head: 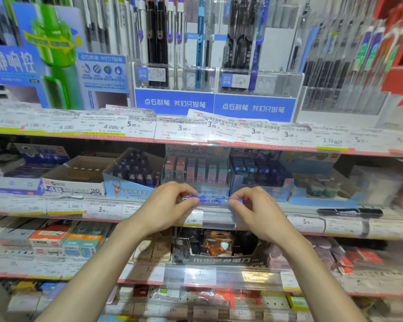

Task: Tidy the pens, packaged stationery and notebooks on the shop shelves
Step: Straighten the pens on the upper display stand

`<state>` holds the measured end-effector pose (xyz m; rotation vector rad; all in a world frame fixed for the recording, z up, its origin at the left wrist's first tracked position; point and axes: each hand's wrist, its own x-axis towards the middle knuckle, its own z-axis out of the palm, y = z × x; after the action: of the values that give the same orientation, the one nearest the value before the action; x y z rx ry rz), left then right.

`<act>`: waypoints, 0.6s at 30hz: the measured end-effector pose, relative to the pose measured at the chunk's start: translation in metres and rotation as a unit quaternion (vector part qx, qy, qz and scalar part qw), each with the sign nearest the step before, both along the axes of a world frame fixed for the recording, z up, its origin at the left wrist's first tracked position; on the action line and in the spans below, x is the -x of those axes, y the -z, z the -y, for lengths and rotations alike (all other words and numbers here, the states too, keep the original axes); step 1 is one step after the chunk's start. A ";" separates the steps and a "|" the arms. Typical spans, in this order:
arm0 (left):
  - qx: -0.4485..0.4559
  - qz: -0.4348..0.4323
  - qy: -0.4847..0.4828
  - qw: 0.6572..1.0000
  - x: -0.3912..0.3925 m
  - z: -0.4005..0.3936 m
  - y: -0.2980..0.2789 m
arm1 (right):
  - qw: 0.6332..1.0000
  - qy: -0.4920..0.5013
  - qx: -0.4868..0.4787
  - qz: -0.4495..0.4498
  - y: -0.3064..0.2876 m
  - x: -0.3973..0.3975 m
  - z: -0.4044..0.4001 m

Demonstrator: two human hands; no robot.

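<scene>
The pen point(213, 200), clear with blue bands, lay level between my two hands, in front of the second shelf's edge. My left hand point(170, 206) pinched its left end and my right hand point(254, 210) pinched its right end, fingers curled around the barrel. Just behind my fingers stood a pastel eraser box point(197, 170).

Both hands hold one clear-barrelled pen with blue bands point(213, 200) level before the middle shelf's price strip point(307, 223): left hand point(166, 209) pinches its left end, right hand point(254, 211) its right. A black marker point(349, 212) lies on that shelf's edge, well right.
</scene>
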<state>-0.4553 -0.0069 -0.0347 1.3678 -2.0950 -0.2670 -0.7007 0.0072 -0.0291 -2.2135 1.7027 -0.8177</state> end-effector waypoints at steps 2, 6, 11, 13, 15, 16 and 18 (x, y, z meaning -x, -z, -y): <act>-0.005 -0.012 0.012 1.000 -0.001 0.002 -0.001 | 1.000 -0.001 -0.003 0.025 -0.003 -0.001 0.000; -0.006 -0.048 0.015 0.999 -0.002 0.000 -0.005 | 0.996 0.012 0.016 0.085 -0.008 -0.005 0.000; 0.031 -0.046 0.013 0.998 -0.003 -0.009 -0.004 | 0.971 0.003 0.021 0.236 -0.011 -0.011 -0.006; 0.053 -0.031 0.021 0.998 -0.005 -0.013 -0.005 | 0.963 -0.011 0.038 0.267 -0.012 -0.015 -0.012; 0.073 -0.010 0.027 0.997 -0.006 -0.017 -0.008 | 0.958 -0.024 0.063 0.279 -0.016 -0.018 -0.020; 0.082 0.000 0.030 0.996 -0.006 -0.020 -0.009 | 0.958 -0.030 0.070 0.278 -0.018 -0.018 -0.025; 0.106 0.012 0.035 0.994 -0.008 -0.024 -0.015 | 0.962 -0.040 0.073 0.260 -0.023 -0.016 -0.033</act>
<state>-0.4477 0.0172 -0.0199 1.1799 -2.1252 -0.0548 -0.6849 0.0402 -0.0066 -1.8998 1.3235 -1.3916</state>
